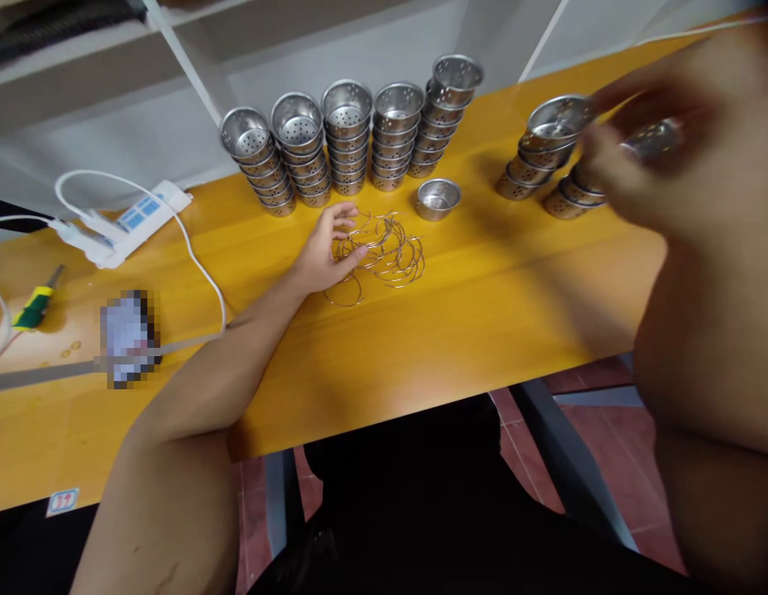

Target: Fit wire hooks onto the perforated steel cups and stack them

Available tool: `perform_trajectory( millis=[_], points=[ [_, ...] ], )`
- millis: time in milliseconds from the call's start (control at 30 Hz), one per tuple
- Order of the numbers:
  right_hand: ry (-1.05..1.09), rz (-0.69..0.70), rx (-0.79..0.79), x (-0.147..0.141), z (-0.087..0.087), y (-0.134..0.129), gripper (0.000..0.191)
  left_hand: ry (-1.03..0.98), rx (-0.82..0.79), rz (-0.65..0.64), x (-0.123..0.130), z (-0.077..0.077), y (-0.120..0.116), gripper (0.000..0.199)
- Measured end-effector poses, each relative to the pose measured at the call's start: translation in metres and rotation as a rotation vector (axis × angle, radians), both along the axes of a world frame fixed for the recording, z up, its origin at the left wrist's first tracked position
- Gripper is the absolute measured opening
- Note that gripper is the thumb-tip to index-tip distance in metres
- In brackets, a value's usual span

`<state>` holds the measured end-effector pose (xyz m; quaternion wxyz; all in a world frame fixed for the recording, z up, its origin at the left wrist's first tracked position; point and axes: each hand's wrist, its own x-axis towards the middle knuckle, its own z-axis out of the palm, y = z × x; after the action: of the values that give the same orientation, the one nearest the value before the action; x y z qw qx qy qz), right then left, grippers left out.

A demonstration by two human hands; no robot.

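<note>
My left hand (325, 254) lies at the left side of a loose pile of thin wire rings (403, 258), its thumb and fingers apart over the pile's edge. At the right, my right hand (674, 124), blurred by motion, curls its thumb and fingers around a perforated metal cup (653, 139). This cup is at the top of a short stack of cups (570, 198), partly hidden by the hand; whether it is lifted off I cannot tell. Another leaning cup stack (536, 153) stands just left of it. A single perforated cup (439, 199) sits upright behind the rings.
Several tall stacks of perforated cups (346, 132) line the back of the yellow table (421, 347). To the left are a white power strip (145, 221) with cables, a green-and-yellow-handled screwdriver (35, 306) and a pixelated object (129, 339). A numbered label (62, 502) marks the front edge.
</note>
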<state>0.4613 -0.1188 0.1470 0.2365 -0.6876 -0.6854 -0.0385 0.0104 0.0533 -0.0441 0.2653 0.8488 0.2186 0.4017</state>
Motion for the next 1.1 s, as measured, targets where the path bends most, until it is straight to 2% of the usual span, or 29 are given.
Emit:
perform_trajectory(
  millis=[67, 100, 167, 267, 333, 400, 533, 600, 667, 767, 867, 933, 1000, 1100],
  points=[
    [0.008, 0.314, -0.091, -0.024, -0.008, 0.019, 0.054, -0.01, 0.005, 0.0, 0.0, 0.001, 0.0, 0.091],
    [-0.031, 0.42, -0.178, -0.033, -0.017, 0.033, 0.049, -0.019, 0.011, 0.001, 0.0, 0.001, -0.001, 0.09],
    [-0.124, 0.467, -0.302, -0.046, -0.04, 0.063, 0.048, -0.03, 0.024, 0.011, 0.0, 0.002, -0.002, 0.088],
    [-0.254, 0.42, -0.398, -0.059, -0.063, 0.096, 0.029, -0.031, 0.027, 0.037, -0.001, 0.003, -0.002, 0.087],
    [-0.268, 0.4, -0.386, -0.068, -0.064, 0.105, 0.023, -0.033, 0.029, 0.042, -0.001, 0.003, -0.001, 0.089],
    [-0.182, 0.428, -0.301, -0.079, -0.055, 0.105, 0.026, -0.032, 0.031, 0.037, -0.001, 0.003, 0.001, 0.092],
    [0.07, 0.712, -0.141, -0.118, -0.039, 0.098, 0.039, -0.027, 0.045, 0.009, 0.001, 0.004, 0.003, 0.108],
    [0.131, 0.87, -0.133, -0.142, -0.04, 0.096, 0.045, -0.025, 0.066, 0.008, 0.001, 0.004, 0.005, 0.117],
    [0.168, 0.963, -0.138, -0.162, -0.044, 0.097, 0.048, -0.035, 0.083, 0.031, -0.001, 0.003, 0.009, 0.117],
    [0.246, 0.906, -0.108, -0.172, -0.053, 0.105, 0.059, -0.063, 0.075, 0.1, -0.005, 0.002, 0.014, 0.111],
    [0.252, 0.782, -0.143, -0.156, -0.063, 0.121, 0.074, -0.062, 0.046, 0.146, -0.009, 0.004, 0.015, 0.11],
    [0.168, 0.795, -0.22, -0.14, -0.073, 0.133, 0.075, -0.064, 0.037, 0.149, -0.01, 0.007, 0.014, 0.111],
    [0.067, 0.83, -0.277, -0.129, -0.084, 0.141, 0.063, -0.07, 0.036, 0.145, -0.01, 0.009, 0.015, 0.111],
    [-0.043, 0.812, -0.302, -0.128, -0.097, 0.146, 0.033, -0.071, 0.037, 0.148, -0.009, 0.007, 0.021, 0.113]
  ],
)
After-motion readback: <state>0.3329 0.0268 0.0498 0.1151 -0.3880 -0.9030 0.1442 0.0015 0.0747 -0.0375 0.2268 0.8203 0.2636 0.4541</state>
